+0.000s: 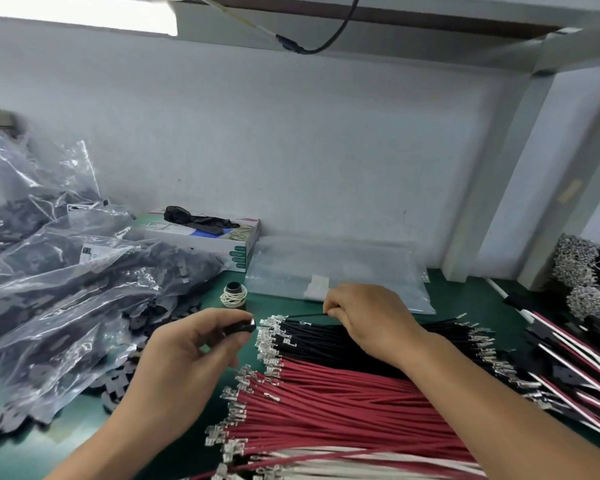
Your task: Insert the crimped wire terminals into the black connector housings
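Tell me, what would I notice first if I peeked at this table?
Probably the big pile of red wires with shiny metal terminals, lying at the front of the green table, with black wires just behind them. Above them, the right hand pinches one black wire while the left hand holds a small black connector housing. On the left sit crinkly clear bags of black parts.

The black housing [240, 328] is mostly hidden inside the left hand [191, 348]. Beside it, the white wires [343, 465] run off the bottom edge; bag [49, 271] labels are unreadable.
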The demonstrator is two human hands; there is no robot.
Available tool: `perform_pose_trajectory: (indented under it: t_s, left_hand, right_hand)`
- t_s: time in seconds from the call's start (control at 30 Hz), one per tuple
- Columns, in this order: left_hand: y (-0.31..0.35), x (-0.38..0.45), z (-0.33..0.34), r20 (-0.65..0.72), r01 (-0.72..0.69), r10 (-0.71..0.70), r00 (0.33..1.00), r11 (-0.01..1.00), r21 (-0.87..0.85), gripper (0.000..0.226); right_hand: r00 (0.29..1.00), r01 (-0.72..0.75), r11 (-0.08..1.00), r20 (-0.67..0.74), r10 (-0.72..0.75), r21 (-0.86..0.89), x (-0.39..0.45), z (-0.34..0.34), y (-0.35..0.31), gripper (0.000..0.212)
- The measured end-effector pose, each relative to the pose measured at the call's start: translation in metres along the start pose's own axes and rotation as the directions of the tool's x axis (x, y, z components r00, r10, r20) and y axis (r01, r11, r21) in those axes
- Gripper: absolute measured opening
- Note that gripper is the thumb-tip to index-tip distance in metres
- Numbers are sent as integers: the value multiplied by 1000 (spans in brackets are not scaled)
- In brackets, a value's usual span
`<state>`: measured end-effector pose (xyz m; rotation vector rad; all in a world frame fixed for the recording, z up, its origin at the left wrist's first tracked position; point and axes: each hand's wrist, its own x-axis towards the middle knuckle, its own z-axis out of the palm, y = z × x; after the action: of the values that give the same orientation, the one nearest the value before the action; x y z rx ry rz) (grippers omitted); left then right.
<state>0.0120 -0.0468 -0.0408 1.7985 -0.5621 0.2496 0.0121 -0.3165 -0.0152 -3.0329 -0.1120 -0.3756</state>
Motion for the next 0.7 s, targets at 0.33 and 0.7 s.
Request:
perform_pose_trajectory:
  t_s: [0.33, 0.7]
  left_hand:
    - [4, -2, 1, -33, -93, 96, 995, 992, 90, 30]
    - [7, -10, 2, 115, -44, 43, 992, 999, 7, 24]
  right_hand:
    - [913, 124, 992, -388, -125, -27, -31, -54, -14, 14]
    - [856, 247, 947, -505, -114, 206, -106, -11, -39, 37]
